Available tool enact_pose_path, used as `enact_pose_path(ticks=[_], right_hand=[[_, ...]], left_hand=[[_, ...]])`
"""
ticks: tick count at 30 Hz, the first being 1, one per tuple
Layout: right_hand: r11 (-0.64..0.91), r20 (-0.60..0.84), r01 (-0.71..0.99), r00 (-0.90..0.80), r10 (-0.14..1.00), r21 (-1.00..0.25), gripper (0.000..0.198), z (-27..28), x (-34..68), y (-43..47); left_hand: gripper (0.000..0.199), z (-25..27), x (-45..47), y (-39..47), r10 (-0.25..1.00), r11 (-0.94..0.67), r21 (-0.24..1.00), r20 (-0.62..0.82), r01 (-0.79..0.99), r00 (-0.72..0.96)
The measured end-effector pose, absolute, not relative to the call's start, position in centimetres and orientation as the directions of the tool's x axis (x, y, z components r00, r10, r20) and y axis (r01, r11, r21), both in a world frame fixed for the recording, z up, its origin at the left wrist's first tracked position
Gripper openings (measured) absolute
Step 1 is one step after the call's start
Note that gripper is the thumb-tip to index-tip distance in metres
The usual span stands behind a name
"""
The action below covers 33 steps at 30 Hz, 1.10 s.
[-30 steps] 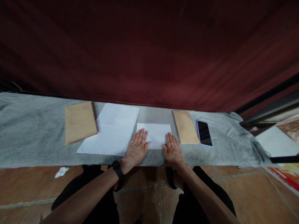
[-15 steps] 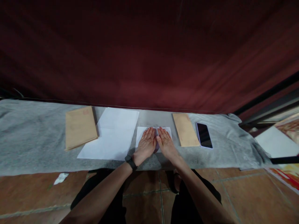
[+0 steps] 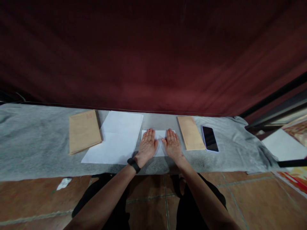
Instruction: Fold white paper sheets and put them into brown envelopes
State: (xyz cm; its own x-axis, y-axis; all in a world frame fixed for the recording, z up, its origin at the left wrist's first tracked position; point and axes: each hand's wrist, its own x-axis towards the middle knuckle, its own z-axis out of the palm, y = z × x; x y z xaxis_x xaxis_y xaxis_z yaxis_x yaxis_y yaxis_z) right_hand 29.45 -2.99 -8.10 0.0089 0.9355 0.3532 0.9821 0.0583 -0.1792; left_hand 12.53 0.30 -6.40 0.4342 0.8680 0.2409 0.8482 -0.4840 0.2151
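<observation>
A small white folded-looking sheet of paper (image 3: 160, 151) lies flat on the grey cloth in front of me. My left hand (image 3: 146, 146) rests palm down on its left part, fingers stretched forward. On the right part lies my right hand (image 3: 173, 145), also flat with the fingers out. Between the two thumbs a strip of the paper shows; the rest is under my palms. Left of my hands, larger white sheets (image 3: 117, 137) are spread out. To the right is a slim brown envelope (image 3: 191, 134), apart from my right hand.
A stack of brown envelopes (image 3: 83, 132) overlaps the white sheets' left edge. Beyond the slim envelope lies a phone (image 3: 210, 139). The grey cloth (image 3: 33, 140) covers a long narrow surface, with a dark red curtain (image 3: 153, 64) behind. A white scrap (image 3: 64, 183) is on the tiled floor.
My hands were close together at the middle of the small paper; they have slid apart, left hand leftward and right hand rightward, uncovering its centre.
</observation>
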Motion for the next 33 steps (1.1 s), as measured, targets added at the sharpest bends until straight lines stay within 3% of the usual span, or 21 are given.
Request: enact_pose_path(ticks=[7,15,23,33], right_hand=[[0.010,0.412,0.985,0.061,0.909,-0.170,0.069,-8.7,29.8,-3.7],[-0.031,0.416,0.979,0.114,0.902,-0.201,0.067,-7.8,29.7,-4.5],[0.189,0.249,0.959,-0.134,0.959,-0.211,0.056,-6.6,27.8,-7.7],[0.160,0.242,0.972,-0.116,0.963,-0.172,0.057,-7.3,29.6,-8.4]], left_hand=[[0.066,-6.2,12.5,0.1,0.900,-0.423,0.191,0.204,0.886,0.386],[0.063,-5.9,11.9,-0.5,0.894,-0.421,0.212,0.262,0.882,0.364],[0.061,-5.5,12.2,-5.4,0.740,-0.671,0.219,0.265,0.709,0.619],[0.058,-5.5,10.4,-5.6,0.722,-0.690,0.161,0.202,0.705,0.661]])
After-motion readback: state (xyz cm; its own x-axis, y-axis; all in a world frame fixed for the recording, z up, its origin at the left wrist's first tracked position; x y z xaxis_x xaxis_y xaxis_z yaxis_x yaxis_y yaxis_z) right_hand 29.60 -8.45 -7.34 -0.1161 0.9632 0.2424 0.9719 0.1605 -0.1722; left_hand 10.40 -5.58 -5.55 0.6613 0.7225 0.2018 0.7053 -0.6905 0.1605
